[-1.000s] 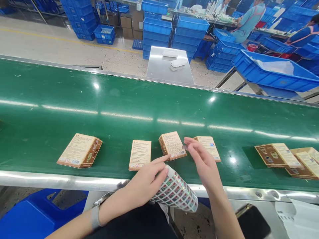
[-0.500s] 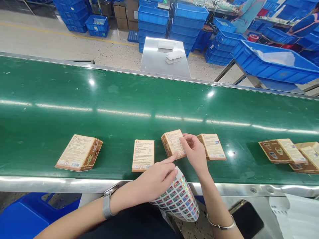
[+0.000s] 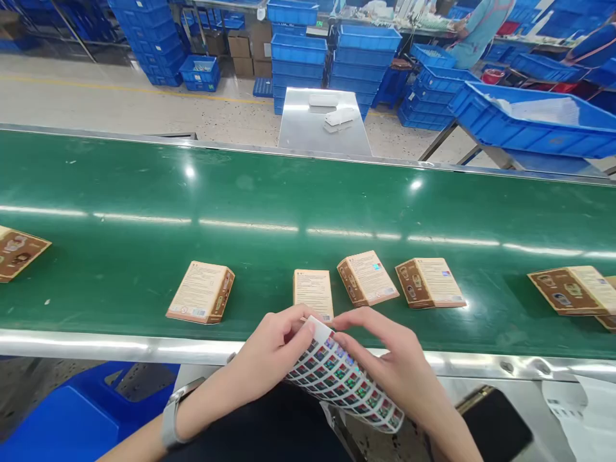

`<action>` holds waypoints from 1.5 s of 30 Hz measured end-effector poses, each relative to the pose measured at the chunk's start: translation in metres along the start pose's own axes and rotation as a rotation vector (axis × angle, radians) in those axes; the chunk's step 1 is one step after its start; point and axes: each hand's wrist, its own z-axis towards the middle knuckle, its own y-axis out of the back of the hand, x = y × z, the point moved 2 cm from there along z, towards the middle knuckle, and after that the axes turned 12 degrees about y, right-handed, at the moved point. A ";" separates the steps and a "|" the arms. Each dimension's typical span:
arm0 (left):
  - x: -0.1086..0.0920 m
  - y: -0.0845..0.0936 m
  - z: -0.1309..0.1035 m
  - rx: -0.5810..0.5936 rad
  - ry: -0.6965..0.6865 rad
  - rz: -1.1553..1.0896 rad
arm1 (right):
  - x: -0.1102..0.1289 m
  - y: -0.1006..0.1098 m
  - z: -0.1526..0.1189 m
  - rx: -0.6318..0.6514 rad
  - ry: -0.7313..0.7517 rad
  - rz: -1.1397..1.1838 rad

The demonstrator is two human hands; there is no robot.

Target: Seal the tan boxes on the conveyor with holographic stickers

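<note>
A curved sheet of shiny stickers [image 3: 346,378] hangs between my hands below the belt's near edge. My left hand [image 3: 283,346] pinches its blank white top corner. At the sheet's upper right edge, my right hand [image 3: 375,337] has thumb and forefinger pressed together; whether a sticker is between them is too small to tell. Just beyond my fingers lies a cream box without a coloured sticker [image 3: 312,292]. To its right a tilted box [image 3: 368,279] bears a shiny sticker, as does another brown and cream box [image 3: 430,282]. One more box [image 3: 201,292] lies to the left.
The green conveyor belt [image 3: 240,186] runs across the view between metal rails. More boxes lie at its far left [image 3: 19,253] and far right [image 3: 570,292]. A phone [image 3: 495,423] rests at lower right. Blue crates [image 3: 298,64], a small metal table [image 3: 325,131] and a person [image 3: 484,29] are beyond.
My right hand has let go of the tilted box, which now shows a shiny sticker, and moved down to the sheet. My left hand has drawn back to the sheet's corner. Another box appears at far left.
</note>
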 end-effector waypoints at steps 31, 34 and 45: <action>0.044 0.079 -0.017 0.229 -0.055 0.242 | -0.043 -0.090 0.038 -0.462 -0.542 0.442; 0.045 0.085 -0.016 0.235 -0.064 0.253 | -0.045 -0.102 0.040 -0.499 -0.562 0.425; 0.050 0.112 -0.045 0.269 -0.025 0.245 | -0.022 -0.126 0.047 -0.649 -0.433 -0.226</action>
